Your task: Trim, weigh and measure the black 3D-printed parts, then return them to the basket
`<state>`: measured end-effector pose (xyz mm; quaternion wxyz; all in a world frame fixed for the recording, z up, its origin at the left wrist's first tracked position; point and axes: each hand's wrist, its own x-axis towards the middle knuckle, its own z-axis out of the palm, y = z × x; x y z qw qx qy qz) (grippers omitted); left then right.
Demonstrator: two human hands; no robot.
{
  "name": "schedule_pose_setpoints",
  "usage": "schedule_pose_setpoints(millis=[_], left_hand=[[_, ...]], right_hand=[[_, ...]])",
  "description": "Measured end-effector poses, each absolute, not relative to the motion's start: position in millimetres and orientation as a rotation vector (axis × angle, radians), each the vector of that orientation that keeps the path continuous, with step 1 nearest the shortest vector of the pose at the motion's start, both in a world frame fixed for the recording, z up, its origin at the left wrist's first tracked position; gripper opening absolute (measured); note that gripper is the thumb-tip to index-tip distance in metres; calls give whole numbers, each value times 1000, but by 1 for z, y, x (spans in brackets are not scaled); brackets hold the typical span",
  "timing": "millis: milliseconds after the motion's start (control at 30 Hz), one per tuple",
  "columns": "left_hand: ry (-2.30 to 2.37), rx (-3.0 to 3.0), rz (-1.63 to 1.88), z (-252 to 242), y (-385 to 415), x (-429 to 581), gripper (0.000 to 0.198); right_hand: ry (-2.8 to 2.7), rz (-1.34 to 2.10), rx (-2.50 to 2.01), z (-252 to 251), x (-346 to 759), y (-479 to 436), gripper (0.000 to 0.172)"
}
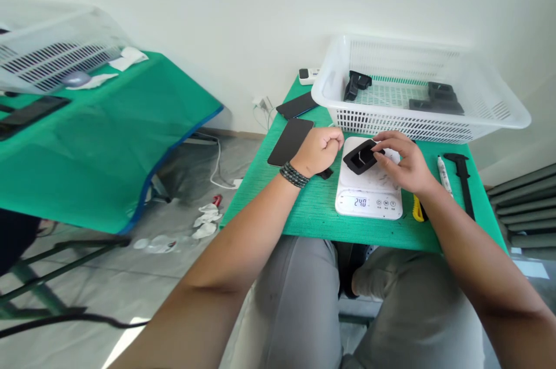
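Observation:
A black, hollow frame-like part (363, 157) is over the white digital scale (347, 183), whose display reads 24.0. My right hand (402, 160) pinches the right side of this part between thumb and fingers. My left hand (319, 149), with a dark beaded bracelet at the wrist, is closed in a fist just left of the scale. What the fist holds, if anything, is hidden. A small black piece (325, 173) shows beneath that hand. Behind it lies a dark phone-like slab (289, 142), partly covered by the hand.
A white basket (403, 117) with several black parts stands at the back. Another dark slab (297, 105) and a white device (308, 76) lie left of it. At right are a yellow cutter (417, 209), a marker (444, 175) and black calipers (464, 183). Another green-covered table (108, 143) stands left.

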<state>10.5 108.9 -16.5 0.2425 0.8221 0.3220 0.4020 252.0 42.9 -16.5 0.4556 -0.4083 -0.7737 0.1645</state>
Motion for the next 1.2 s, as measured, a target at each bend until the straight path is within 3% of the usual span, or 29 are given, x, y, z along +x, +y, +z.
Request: schedule_pose_setpoints(millis=[367,633,800,933,1033,1133,1200], left_hand=[[993,2183,1214,-23,115,11,20],[990,2263,1250,-25,113,11,19],[886,2329,1218,-16,94,16,18],[834,2399,1017,-22,70,24,32],[954,2312,980,-34,54,31,37],[1066,2161,1080,-43,39,34,21],[1120,2091,1143,-47,28,32,13]], right_hand=[[-1760,171,-1009,-9,257,42,12],[-1093,-95,-1118,6,282,19,19],[-1293,74,-1795,-9,276,-41,31],[-1522,256,-2335,-21,260,-72,41],[-1417,433,-2370,-22,257,-76,39],[-1288,559,-2273,-20,263,-74,43],[-1256,609,-2207,-19,268,-75,38]])
